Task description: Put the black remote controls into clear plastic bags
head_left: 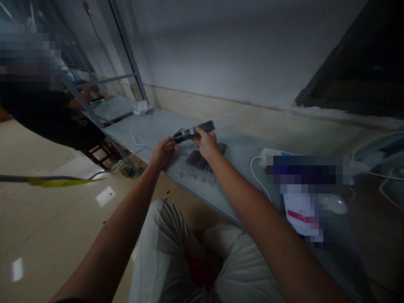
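Observation:
My right hand [206, 143] is closed around a long dark bar-shaped device [195, 131] and holds it above the grey worktable [158, 126]. My left hand [163, 151] grips the device's left end, which has a pale band. Under the hands a dark flat piece [198, 160] lies on the table, with clear plastic bags [197, 176] beside it near the front edge.
A white power strip [142, 108] with a cable lies at the table's far left. Another white strip and looped cables [261, 162] lie to the right beside blurred items. A person in dark clothes [47, 118] sits at the left. A yellow-tipped rod [57, 181] crosses the floor side.

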`<state>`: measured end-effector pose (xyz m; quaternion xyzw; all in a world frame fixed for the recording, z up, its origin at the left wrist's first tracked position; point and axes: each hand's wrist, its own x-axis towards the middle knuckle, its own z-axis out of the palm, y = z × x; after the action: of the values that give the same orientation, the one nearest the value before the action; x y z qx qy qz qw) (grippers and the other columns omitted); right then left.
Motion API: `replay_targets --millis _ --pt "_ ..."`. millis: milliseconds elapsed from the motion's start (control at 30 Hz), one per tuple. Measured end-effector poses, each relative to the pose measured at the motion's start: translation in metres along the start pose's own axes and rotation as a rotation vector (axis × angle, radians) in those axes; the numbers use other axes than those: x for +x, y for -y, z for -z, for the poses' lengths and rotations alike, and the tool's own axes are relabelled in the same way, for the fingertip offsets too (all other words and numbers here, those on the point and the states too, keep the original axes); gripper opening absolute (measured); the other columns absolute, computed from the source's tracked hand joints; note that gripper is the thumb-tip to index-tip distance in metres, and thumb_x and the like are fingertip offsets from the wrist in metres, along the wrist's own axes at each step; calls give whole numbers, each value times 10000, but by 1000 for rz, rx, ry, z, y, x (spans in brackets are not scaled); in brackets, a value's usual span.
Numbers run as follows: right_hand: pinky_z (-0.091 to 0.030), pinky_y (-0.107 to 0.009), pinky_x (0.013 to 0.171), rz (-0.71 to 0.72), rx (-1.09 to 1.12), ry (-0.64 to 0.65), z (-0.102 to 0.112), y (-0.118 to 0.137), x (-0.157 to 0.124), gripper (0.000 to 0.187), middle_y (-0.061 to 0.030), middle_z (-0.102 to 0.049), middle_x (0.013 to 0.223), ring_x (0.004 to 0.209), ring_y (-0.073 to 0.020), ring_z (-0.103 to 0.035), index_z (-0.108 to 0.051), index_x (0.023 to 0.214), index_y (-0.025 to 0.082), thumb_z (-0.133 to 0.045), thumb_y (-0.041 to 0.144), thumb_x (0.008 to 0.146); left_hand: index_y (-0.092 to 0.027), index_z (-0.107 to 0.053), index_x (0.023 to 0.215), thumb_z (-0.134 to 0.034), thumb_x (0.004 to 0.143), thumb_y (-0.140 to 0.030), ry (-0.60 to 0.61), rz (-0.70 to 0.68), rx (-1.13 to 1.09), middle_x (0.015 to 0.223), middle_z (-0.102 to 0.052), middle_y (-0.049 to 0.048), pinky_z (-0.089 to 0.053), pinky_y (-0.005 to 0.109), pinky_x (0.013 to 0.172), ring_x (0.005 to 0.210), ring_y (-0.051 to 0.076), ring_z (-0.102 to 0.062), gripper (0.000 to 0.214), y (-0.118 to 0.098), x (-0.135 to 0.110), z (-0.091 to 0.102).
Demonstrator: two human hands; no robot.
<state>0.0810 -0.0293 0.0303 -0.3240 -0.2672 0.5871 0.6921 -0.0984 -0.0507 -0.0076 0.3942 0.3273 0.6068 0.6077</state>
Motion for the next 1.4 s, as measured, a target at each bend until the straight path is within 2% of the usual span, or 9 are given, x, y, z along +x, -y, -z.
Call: replay_targets --millis 133,300,433,600,833,933,1100,1267,1400 --pt "-619 -366 739 -25 -26 22 -3 -4 -8 191 13 -662 834 753 -142 -673 -577 887 193 -703 171 745 -140 -666 901 -668 799 -343 44 18 5 770 -715 52 -518 273 639 603 148 -667 226 -1 -1 -1" --pt "-606 -332 746 -51 -11 34 -6 -9 -15 258 22 -679 869 792 -135 -679 -575 948 213 -712 159 736 -133 -670 797 -652 799 -326 19 33 42 765 -708 54 -516 273 656 626 149 -666 193 -1 -2 -4" --pt "-599 -319 743 -59 17 53 -8 -13 -15 260 16 -688 870 805 -143 -689 -573 932 208 -720 162 723 -130 -705 889 -662 790 -334 72 30 55 874 -734 78 -532 289 719 703 165 -690 231 0 0 -1" --pt "-585 -295 690 -58 10 91 -8 -18 -14 256 1 -703 879 779 -154 -692 -587 923 202 -728 197 709 -143 -710 912 -720 744 -351 115 61 24 871 -730 71 -528 275 714 842 208 -725 267 2 1 3" --pt "-555 -273 719 -24 -120 76 -9 -30 -19 244 -3 -728 911 793 -146 -683 -639 890 203 -751 255 680 -135 -733 930 -722 804 -404 151 12 48 920 -749 92 -535 286 752 832 196 -714 297 5 1 2" --pt "-549 -291 742 -30 -164 134 -13 -37 -26 245 -23 -741 931 811 -159 -685 -657 889 199 -753 277 677 -123 -740 910 -736 813 -384 126 -26 50 921 -748 97 -529 278 737 805 180 -698 278 6 1 3" --pt "-536 -296 776 -43 -245 205 -20 -40 -33 218 -40 -746 916 835 -164 -681 -681 848 186 -754 303 678 -133 -730 824 -825 731 -355 73 -52 24 847 -732 54 -522 257 725 749 142 -665 258 9 2 6" --pt "-541 -269 730 -87 -160 159 -19 -23 -25 207 -8 -707 850 779 -141 -659 -637 825 185 -753 270 675 -129 -703 772 -865 670 -311 -28 -85 -5 788 -694 23 -504 222 675 686 97 -614 265 11 5 8" --pt "-577 -298 736 -84 -28 70 -13 -3 -12 191 19 -660 792 756 -137 -648 -570 856 207 -704 245 726 -146 -666 755 -867 660 -282 -126 -83 13 738 -657 -6 -507 202 671 668 81 -595 261 12 6 7"
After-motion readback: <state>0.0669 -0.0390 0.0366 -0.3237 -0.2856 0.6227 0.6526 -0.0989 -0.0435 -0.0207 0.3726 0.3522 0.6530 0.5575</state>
